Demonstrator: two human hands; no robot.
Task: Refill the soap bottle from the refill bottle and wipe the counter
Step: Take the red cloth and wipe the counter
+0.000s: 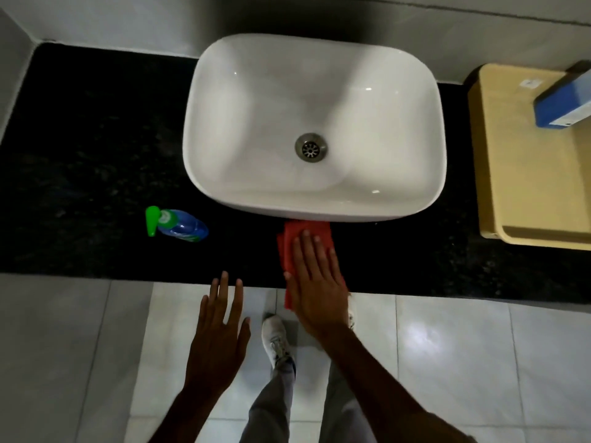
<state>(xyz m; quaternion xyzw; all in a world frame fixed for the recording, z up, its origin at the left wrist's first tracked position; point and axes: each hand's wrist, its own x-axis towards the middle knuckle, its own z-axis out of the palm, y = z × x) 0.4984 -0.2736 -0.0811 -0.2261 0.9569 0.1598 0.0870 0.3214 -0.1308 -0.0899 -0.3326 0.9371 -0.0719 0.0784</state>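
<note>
A: Head view: where is the cloth?
B: The red cloth (297,238) lies on the black counter (96,155) just before the white sink (313,126), under the right hand (315,279), fingers flat and together.
A: And the rest?
B: The left hand (217,334) hovers empty, fingers spread. 1 soap bottle (179,226) lies left of the sink.

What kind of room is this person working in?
Most likely a bathroom: a white countertop basin sits on a black stone counter, a pump soap bottle lies beside it, and the floor is pale tile.
</note>
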